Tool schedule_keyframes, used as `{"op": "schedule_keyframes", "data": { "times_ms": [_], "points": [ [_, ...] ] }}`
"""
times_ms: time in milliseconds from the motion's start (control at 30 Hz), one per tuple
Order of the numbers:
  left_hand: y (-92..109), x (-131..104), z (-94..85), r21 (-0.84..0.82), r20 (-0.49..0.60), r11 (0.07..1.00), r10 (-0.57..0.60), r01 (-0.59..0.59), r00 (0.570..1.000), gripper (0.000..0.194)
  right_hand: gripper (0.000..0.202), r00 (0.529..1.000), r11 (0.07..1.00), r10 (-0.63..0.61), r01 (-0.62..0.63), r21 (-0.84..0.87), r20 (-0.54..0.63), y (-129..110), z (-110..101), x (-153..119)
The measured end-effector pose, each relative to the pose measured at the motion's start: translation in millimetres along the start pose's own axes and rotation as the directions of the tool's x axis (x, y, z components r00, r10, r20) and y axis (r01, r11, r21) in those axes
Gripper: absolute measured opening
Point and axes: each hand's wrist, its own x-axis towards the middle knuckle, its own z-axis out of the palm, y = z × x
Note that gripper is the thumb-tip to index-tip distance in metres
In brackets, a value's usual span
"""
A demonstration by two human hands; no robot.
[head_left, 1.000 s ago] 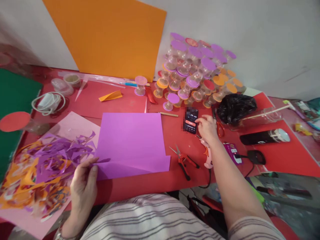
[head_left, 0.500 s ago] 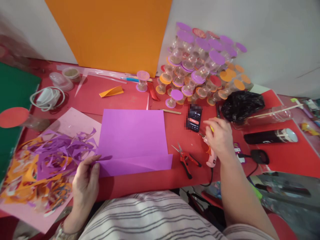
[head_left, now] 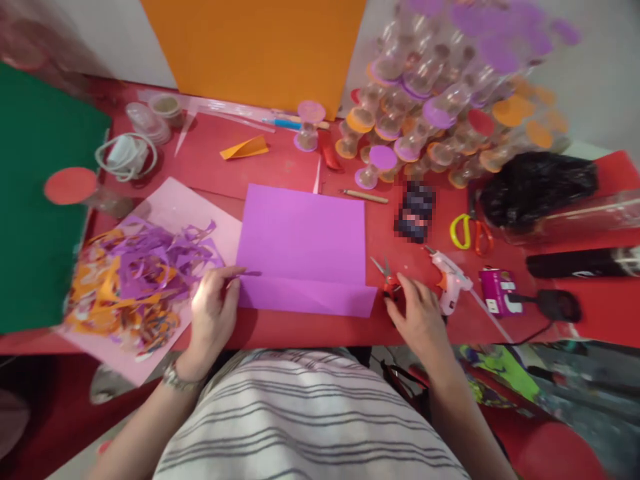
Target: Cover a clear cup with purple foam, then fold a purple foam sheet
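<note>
A sheet of purple paper (head_left: 305, 233) lies in front of me, with a flap folded up along its near edge. At its left end, my left hand (head_left: 215, 307) is closed, thumb and bent fingers at the folded edge. To the right of the sheet, my right hand (head_left: 417, 320) is on the red-handled snips (head_left: 393, 285), its thumb and fingers curved about the handles. The pointed blades face away from me; the hand hides most of the handles. A white and orange glue gun (head_left: 451, 280) lies just right of that hand.
Paper scraps (head_left: 145, 273) cover a pink sheet (head_left: 173, 200) at left. Many plastic hourglass shapes (head_left: 410, 133) stack at the back right. Yellow and orange scissors (head_left: 470, 232), a phone (head_left: 416, 212), a wooden-handled tool (head_left: 365, 196), a black bag (head_left: 540, 187) and a power strip (head_left: 500, 293) lie about.
My right hand has moved left and nearer me, from the scissors by the glue gun to the snips. The scissors now lie on the table. My left hand stays at the paper; the view has shifted.
</note>
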Motion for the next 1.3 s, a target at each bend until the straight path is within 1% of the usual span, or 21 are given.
{"op": "schedule_keyframes", "data": {
  "times_ms": [33,100,167,200,233,267,333,400,433,467,500,533,633,733,867,967,1100,1133,1200,1233,1300],
  "points": [
    [0.7,-1.4,0.3,0.034,0.008,0.998,0.047,-0.047,0.999,0.020,0.047,1.000,1.000,-0.020,0.019,-0.001,-0.013,1.4,-1.9,1.4],
    [1.9,-6.9,-1.2,0.125,-0.015,0.985,0.124,-0.121,0.992,0.022,0.047,0.996,0.998,-0.061,0.062,0.018,-0.067,-0.2,-8.8,4.0],
    [3.9,-15.5,-4.7,0.209,-0.037,0.953,0.233,-0.220,0.972,0.026,0.044,0.982,0.992,-0.105,0.115,0.053,-0.159,-10.6,-19.0,6.1],
    [5.5,-20.3,-6.6,0.230,-0.028,0.929,0.303,-0.289,0.953,0.030,0.043,0.969,0.985,-0.136,0.155,0.076,-0.205,-19.3,-24.4,6.9],
    [7.6,-25.0,-8.0,0.232,0.006,0.900,0.379,-0.370,0.925,0.034,0.042,0.953,0.972,-0.184,0.213,0.100,-0.242,-30.0,-28.9,7.4],
    [10.1,-29.2,-8.5,0.216,0.065,0.866,0.449,-0.451,0.891,0.037,0.043,0.935,0.950,-0.243,0.284,0.133,-0.260,-41.8,-31.7,7.7],
    [15.5,-35.4,-6.0,0.152,0.237,0.799,0.542,-0.582,0.806,0.042,0.046,0.889,0.876,-0.397,0.442,0.196,-0.231,-65.3,-30.6,7.8],
    [19.2,-38.4,1.5,0.106,0.418,0.770,0.539,-0.629,0.731,0.045,0.048,0.828,0.797,-0.530,0.560,0.227,-0.181,-83.3,-20.3,7.3],
    [19.7,-39.0,6.4,0.086,0.488,0.767,0.523,-0.635,0.698,0.045,0.048,0.801,0.767,-0.577,0.598,0.232,-0.158,-89.1,-12.6,6.8],
    [19.4,-39.4,11.3,0.075,0.537,0.778,0.495,-0.624,0.683,0.045,0.047,0.782,0.747,-0.609,0.622,0.235,-0.134,-92.7,-4.4,6.2],
    [18.4,-39.7,15.7,0.070,0.562,0.796,0.467,-0.602,0.683,0.045,0.046,0.771,0.736,-0.628,0.633,0.241,-0.109,-94.4,3.7,5.5],
    [17.1,-40.0,19.2,0.061,0.602,0.811,0.435,-0.582,0.670,0.047,0.044,0.767,0.732,-0.637,0.634,0.250,-0.078,-94.5,11.0,4.7],
    [14.4,-40.9,22.7,0.041,0.674,0.849,0.365,-0.526,0.642,0.052,0.040,0.776,0.746,-0.630,0.606,0.277,-0.001,-91.0,24.0,2.3],
    [15.2,-40.4,19.7,0.023,0.701,0.870,0.337,-0.492,0.629,0.053,0.037,0.784,0.753,-0.621,0.593,0.283,0.008,-88.4,25.0,1.5],
    [16.3,-38.1,17.6,-0.011,0.715,0.877,0.343,-0.481,0.609,0.055,0.034,0.767,0.737,-0.642,0.622,0.265,-0.013,-88.5,22.8,3.1],
    [14.1,-39.2,15.1,-0.011,0.705,0.883,0.340,-0.469,0.622,0.056,0.034,0.767,0.738,-0.642,0.621,0.266,-0.008,-88.2,23.5,3.8],
    [5.6,-48.5,1.6,0.040,0.667,0.903,0.295,-0.429,0.684,0.050,0.036,0.778,0.748,-0.628,0.602,0.280,0.007,-87.2,25.6,1.9],
    [2.8,-51.8,-3.4,0.055,0.650,0.908,0.284,-0.416,0.705,0.049,0.037,0.781,0.751,-0.625,0.597,0.283,0.011,-87.1,26.2,1.2],
    [-2.9,-58.4,-14.2,0.092,0.590,0.924,0.249,-0.371,0.768,0.045,0.039,0.789,0.758,-0.614,0.583,0.292,0.019,-87.1,27.5,0.1],
    [-5.3,-61.2,-19.5,0.107,0.552,0.937,0.221,-0.331,0.804,0.042,0.039,0.795,0.762,-0.607,0.575,0.296,0.019,-87.1,28.1,-0.2],
    [-8.8,-65.3,-29.2,0.110,0.459,0.971,0.141,-0.214,0.877,0.037,0.041,0.803,0.767,-0.595,0.565,0.305,0.011,-87.1,29.5,-0.7]
  ]
}}
